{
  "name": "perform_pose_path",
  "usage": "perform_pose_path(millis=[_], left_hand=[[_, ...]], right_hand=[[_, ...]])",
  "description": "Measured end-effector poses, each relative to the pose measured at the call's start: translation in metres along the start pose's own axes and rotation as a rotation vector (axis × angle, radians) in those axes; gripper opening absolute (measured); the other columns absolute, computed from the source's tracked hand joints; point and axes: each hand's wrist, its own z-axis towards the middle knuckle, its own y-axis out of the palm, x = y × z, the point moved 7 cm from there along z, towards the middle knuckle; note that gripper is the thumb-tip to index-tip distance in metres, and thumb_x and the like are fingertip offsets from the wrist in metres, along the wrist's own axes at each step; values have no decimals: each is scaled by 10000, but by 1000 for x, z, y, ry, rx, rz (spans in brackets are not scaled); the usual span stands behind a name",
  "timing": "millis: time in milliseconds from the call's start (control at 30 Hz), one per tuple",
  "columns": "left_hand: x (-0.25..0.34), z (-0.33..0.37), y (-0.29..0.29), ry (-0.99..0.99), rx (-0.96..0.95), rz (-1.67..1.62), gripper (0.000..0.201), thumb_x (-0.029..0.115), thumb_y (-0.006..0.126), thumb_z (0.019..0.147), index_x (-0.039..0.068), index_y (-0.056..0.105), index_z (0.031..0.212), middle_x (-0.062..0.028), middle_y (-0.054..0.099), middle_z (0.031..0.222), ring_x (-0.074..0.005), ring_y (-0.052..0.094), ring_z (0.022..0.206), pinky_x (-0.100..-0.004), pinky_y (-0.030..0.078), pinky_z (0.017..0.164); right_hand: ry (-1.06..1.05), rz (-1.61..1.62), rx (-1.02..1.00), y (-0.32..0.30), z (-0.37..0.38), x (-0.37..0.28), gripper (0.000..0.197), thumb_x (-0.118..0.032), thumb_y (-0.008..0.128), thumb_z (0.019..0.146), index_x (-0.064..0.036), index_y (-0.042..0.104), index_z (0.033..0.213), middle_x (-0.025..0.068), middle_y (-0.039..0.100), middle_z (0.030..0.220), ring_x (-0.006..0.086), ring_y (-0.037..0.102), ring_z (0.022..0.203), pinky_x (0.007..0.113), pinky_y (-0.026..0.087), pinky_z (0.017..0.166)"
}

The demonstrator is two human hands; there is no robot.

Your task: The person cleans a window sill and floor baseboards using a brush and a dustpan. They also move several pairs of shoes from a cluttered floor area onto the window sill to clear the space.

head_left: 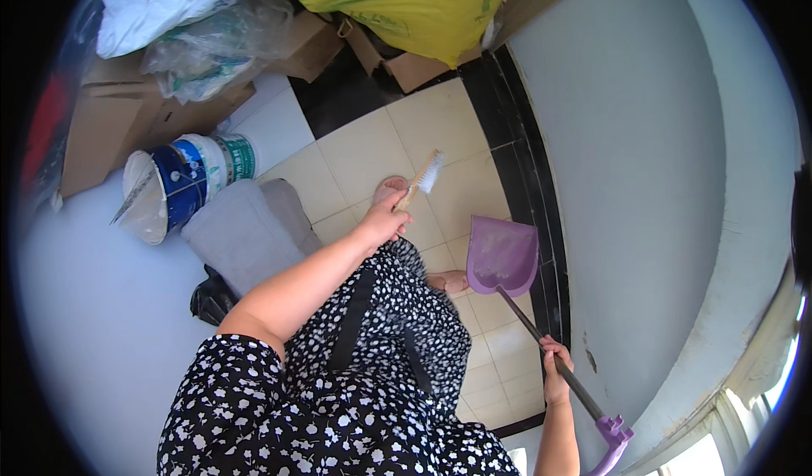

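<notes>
My left hand [385, 220], in the middle of the view, is closed round the handle of a small brush [430, 174] with white bristles. The brush points up and away from me, above the tiles. On the right, my right hand [555, 364] grips the dark pole of a long-handled dustpan [502, 254]. Its purple pan is beside the dark skirting, with grey smudges inside. The purple end of the handle [612, 438] reaches toward the lower right. I cannot tell whether the pan touches the floor.
A paint bucket [188, 182] lies on its side at the left, next to a folded grey cloth [245, 227]. Cardboard boxes [106, 125], clear plastic bags [216, 49] and a big yellow bag [406, 7] stand at the back. A pale wall [626, 155] curves along the right.
</notes>
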Motion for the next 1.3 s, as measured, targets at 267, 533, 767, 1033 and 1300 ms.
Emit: perform_pose_path(millis=[267, 533, 767, 1033, 1300], left_hand=[[-34, 129, 23, 100, 9, 238, 638, 59, 523, 797, 155, 343, 1401, -4, 516, 759, -57, 448, 560, -202, 361, 445], [-11, 236, 58, 355, 110, 528, 560, 122, 478, 796, 105, 394, 1350, -192, 606, 1034, -281, 591, 935, -347, 455, 818], [15, 317, 38, 447, 213, 808, 591, 211, 488, 834, 108, 306, 1387, -255, 533, 1152, -360, 542, 1053, -390, 443, 885], [26, 402, -46, 487, 552, 915, 636, 222, 444, 883, 133, 143, 1436, -260, 406, 1204, -412, 540, 994, -432, 445, 875], [14, 516, 3, 669, 554, 1033, 737, 88, 416, 835, 72, 1, 1443, -375, 250, 1332, -452, 473, 1114, -418, 409, 943]], right_hand=[[13, 148, 160, -21, 20, 73, 199, -239, 553, 911, -42, 557, 942, 110, 610, 1024, 285, 480, 1167, 418, 317, 1034], [-58, 193, 359, -40, 49, 133, 197, -247, 495, 937, -53, 517, 920, 105, 582, 987, 229, 519, 1026, 402, 323, 1030], [-373, 276, 778, -65, 31, 150, 283, -308, 453, 938, -73, 428, 781, 43, 420, 744, 144, 431, 730, 312, 397, 789], [-775, 413, 1006, -28, 7, 131, 299, -332, 507, 893, -92, 510, 715, 58, 483, 592, 159, 460, 536, 286, 364, 506], [-910, 587, 1113, -43, 7, 190, 283, -227, 437, 894, -103, 494, 646, 50, 419, 530, 148, 392, 470, 300, 324, 448]])
